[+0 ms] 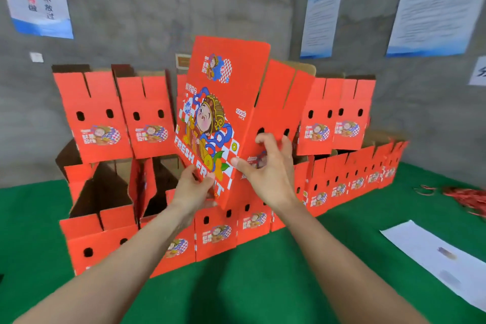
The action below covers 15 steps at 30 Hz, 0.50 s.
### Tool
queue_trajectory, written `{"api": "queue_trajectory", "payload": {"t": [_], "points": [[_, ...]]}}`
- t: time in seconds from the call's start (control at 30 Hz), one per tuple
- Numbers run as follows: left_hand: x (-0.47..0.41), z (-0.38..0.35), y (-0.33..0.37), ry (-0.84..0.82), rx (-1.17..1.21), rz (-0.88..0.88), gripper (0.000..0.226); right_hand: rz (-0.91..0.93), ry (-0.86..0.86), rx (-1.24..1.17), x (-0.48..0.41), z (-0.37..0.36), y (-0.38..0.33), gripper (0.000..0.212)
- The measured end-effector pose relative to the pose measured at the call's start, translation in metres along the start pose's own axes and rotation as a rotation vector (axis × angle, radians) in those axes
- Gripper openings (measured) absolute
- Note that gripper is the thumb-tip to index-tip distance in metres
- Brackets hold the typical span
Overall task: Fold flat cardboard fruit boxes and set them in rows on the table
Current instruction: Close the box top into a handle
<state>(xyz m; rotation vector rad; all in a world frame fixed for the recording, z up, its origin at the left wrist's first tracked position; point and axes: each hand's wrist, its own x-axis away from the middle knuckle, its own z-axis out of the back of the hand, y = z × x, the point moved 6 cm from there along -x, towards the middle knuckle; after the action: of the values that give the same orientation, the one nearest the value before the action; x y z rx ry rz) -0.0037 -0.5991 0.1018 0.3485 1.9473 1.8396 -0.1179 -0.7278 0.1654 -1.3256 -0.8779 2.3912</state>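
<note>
- I see the left hand (193,187) gripping the lower left edge of a red fruit box (218,113), with the fingers curled round the cardboard.
- The right hand (271,166) holds the box's lower right corner. Its thumb lies on the printed front and its spread fingers (263,139) reach onto the side panel, just below two oval holes.
- Both hands hold the box off the table, standing on end and tilted a little to the left. It is opened partway: the front with the cartoon figure and "FRESH FRUIT" faces me, and the slotted side panel angles away to the right.
- Behind and below it, the folded boxes (215,231) stand in rows on the green table (263,284). More of them are stacked as an upper tier at the back.
- On the right of the table lies a white sheet of paper (434,258), and beyond it a loose heap of red cords (468,197).
- Blue-and-white posters (323,18) hang on the concrete wall (157,8) behind.
</note>
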Motion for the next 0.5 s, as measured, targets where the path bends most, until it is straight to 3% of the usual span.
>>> {"api": "queue_trajectory", "payload": {"t": [0.27,0.5], "points": [[-0.088,-0.100,0.002,-0.296,-0.097,0.050,0.046,-0.097,0.156,0.108,-0.082,-0.007,0.097,0.049],[-0.154,-0.158,-0.005,-0.405,-0.358,-0.049,0.047,-0.125,0.163,0.202,-0.141,-0.020,0.168,0.045]]}}
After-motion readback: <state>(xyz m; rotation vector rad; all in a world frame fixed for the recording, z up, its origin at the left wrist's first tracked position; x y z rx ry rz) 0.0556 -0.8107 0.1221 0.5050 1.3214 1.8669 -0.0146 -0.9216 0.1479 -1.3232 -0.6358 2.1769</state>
